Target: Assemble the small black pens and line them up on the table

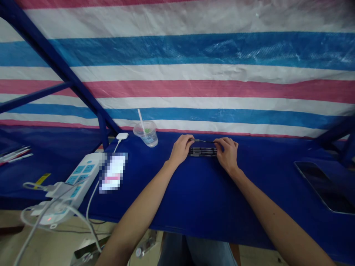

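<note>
Grips closed, left hand [180,149] and right hand [227,155] pinch a black pen [202,140] (by its ends) above other pens [203,150].

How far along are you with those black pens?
Done: several black pens lie side by side on the blue cloth. In hand: one more black pen, held at its ends by the left hand and right hand, above that row. Left: cannot tell; the row alone doesn't show it.
</note>
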Available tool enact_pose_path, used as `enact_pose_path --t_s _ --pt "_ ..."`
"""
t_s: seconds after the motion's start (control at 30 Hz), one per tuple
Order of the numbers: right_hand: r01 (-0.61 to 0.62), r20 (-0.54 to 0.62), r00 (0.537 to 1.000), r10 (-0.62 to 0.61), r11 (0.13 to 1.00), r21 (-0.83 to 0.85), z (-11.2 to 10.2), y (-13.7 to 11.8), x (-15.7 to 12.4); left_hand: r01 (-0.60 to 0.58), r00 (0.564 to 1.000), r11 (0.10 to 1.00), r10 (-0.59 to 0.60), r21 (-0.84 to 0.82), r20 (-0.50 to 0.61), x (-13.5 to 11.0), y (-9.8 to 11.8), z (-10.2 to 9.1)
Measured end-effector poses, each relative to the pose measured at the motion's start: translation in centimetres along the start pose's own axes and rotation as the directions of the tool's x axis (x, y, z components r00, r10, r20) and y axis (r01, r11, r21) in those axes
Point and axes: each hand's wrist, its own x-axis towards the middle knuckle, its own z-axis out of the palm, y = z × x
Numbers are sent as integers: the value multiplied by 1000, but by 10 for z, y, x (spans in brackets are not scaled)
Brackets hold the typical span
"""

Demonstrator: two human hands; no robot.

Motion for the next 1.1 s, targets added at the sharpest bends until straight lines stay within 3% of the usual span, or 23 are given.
enact_pose_path --t_s 0.37,0.63,0.87,1.1 --pt "34 19 999 -35 999 26 0 1 0 -9 1000 1000 10 -18 30 0 -1 1" --pt "195 97 975 -201 978 72 1 -3 -1 -67 990 998 68 -12 121 0 -1 1" --pt "232 164 956 -242 969 80 1 -3 -1 -127 973 992 123 6 196 0 6 -1" --pt "258 157 951 -268 963 79 1 -2 -2 -142 973 990 140 1 181 -1 7 -1"
